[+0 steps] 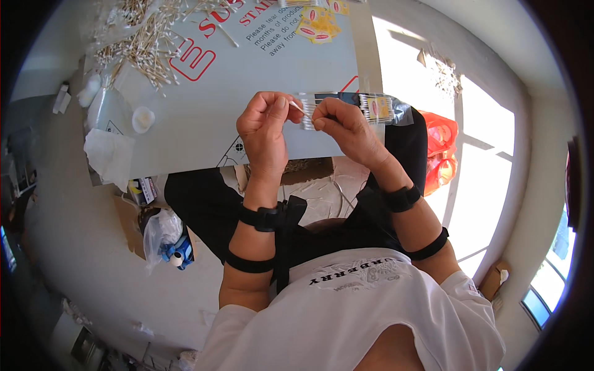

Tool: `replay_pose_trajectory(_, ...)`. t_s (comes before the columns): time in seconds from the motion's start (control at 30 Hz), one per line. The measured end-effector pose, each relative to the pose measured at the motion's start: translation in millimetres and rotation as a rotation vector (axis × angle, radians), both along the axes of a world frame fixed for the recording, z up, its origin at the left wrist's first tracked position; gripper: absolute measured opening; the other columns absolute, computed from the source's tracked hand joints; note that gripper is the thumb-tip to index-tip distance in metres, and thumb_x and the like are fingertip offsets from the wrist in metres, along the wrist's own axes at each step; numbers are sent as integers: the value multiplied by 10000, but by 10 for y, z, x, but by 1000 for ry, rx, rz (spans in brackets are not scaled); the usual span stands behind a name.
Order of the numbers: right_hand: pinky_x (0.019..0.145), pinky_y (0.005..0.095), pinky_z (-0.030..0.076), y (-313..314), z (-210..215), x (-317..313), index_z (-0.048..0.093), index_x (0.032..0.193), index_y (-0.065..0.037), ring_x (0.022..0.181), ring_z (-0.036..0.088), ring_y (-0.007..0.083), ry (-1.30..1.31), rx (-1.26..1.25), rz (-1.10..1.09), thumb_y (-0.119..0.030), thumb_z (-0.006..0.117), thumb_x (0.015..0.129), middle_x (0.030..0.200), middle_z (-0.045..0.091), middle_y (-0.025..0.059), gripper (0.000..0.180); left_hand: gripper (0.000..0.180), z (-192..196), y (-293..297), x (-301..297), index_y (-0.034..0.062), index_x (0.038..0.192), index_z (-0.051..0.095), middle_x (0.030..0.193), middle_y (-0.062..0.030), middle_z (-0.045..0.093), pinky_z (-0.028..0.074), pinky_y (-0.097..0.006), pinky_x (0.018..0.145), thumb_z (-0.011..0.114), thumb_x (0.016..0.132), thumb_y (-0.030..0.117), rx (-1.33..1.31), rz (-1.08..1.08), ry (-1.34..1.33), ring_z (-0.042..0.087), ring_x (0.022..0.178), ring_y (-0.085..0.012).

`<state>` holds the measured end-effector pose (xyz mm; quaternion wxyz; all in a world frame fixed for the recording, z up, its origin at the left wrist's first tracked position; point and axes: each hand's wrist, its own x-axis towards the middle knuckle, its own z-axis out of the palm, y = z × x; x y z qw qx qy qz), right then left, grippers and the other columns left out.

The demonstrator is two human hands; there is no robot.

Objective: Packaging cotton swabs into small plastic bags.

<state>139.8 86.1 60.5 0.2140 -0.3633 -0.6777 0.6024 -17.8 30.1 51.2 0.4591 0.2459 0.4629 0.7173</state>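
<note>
**Pinching a thin cotton swab (pixel 299 109), with plenty more lying loose**

Gripping the swab above the desk (pixel 204 136) with both hands: pinched between thumb and fingers of the left hand (pixel 264 127) at one end, caught in the closed fingertips of the right hand (pixel 346 125) at the other. Too small to make out the exact contact at the tips.

Seemingly only partway along. Already in order, just beyond the hands: a row of swab tips (pixel 307 111) lined up side by side and, to the right, a clear packet (pixel 403 113) with a yellow label (pixel 382 109) and more swabs. Impossible to tell one package from two there, or sealed from unsealed. Still unsorted, at the far left: a large tangled heap of loose swabs (pixel 145 52), partly under clear plastic. Also loose: yellow cards (pixel 318 26) near the far edge.

As for writing: large red capitals (pixel 207 28) and smaller black print (pixel 272 31) across the grey desk covering, readable in part, apparently handling advice. On the yellow cards, small red marks with lettering too fine to read. Across the white shirt (pixel 346 334), bold dark lettering beside a pale grey emblem.
</note>
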Motion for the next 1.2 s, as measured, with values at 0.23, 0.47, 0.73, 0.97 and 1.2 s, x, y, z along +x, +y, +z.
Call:
replay_pose_trajectory(0.23,661,421,506,-453,-45,168,513,841,-9,780,618,358,-333,465,356,39,588,777,822,589,158,110,56,-273,76,-892,12,865,648,758,-41,658,466,-244,591,661,899,54,-276,276,301,588,639,-105)
replay_pose_trajectory(0.47,650,403,519,-590,-226,186,529,840,-18,776,614,310,-449,727,478,13,584,723,814,553,128,133,56,-528,284,-1985,-1,830,683,725,-73,659,507,-311,657,638,796,3,-508,624,869,604,650,-175)
replay_pose_trajectory(0.73,641,386,517,-555,-242,203,535,795,-35,758,609,283,-448,737,482,-12,590,739,786,553,110,82,121,-271,623,-1973,79,839,725,874,-128,729,541,-409,726,647,780,151,-786,356,1152,690,787,-331)
replay_pose_trajectory(0.97,630,387,517,-565,-264,231,536,784,-32,744,613,285,-405,731,483,-25,601,744,776,563,109,76,158,-208,753,-1878,59,837,727,878,-152,725,556,-443,739,674,749,179,-1085,202,1388,697,825,-372)
replay_pose_trajectory(1.2,640,375,531,-562,-294,244,553,780,-34,744,628,275,-414,743,436,-34,622,740,768,572,100,79,140,-215,828,-1513,36,791,700,713,-140,685,504,-390,615,639,715,136,-671,-459,1271,655,652,-312)
